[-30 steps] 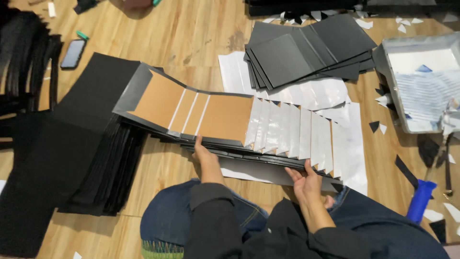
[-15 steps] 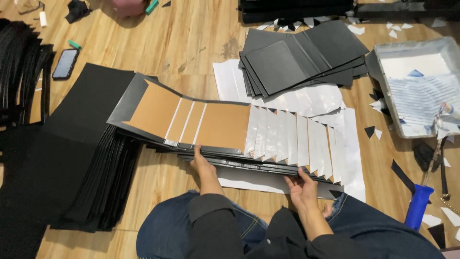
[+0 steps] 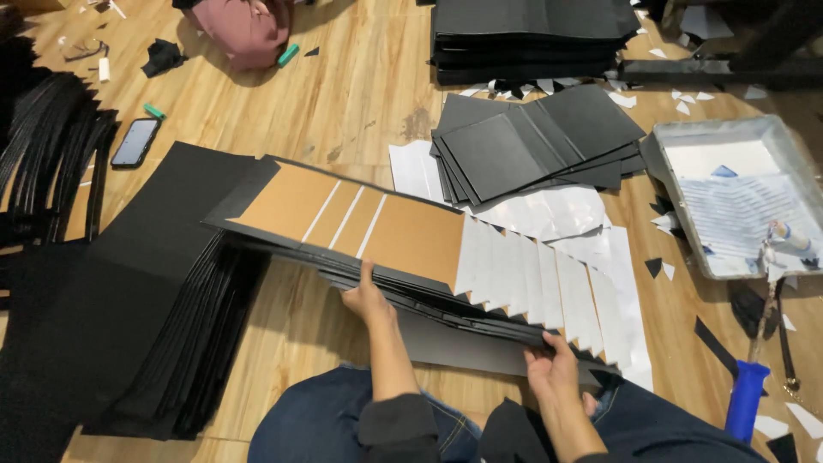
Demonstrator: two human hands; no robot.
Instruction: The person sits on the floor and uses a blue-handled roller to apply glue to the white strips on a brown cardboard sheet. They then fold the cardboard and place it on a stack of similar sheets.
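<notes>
Fanned stack of board covers held over a wooden floor

The wooden floor (image 3: 360, 94) carries black sheets (image 3: 111, 291) at the left and a pile of folded black covers (image 3: 531, 146) beyond. A fanned stack of covers (image 3: 411, 240), brown boards on top and white paper edges stepping rightward, lies across the person's knees. A grey tray (image 3: 737, 201) sits at the right. The left hand (image 3: 367, 300) presses the stack's near edge, thumb on top; the right hand (image 3: 553, 369) pinches its lower right edge, fingers curled.
</notes>
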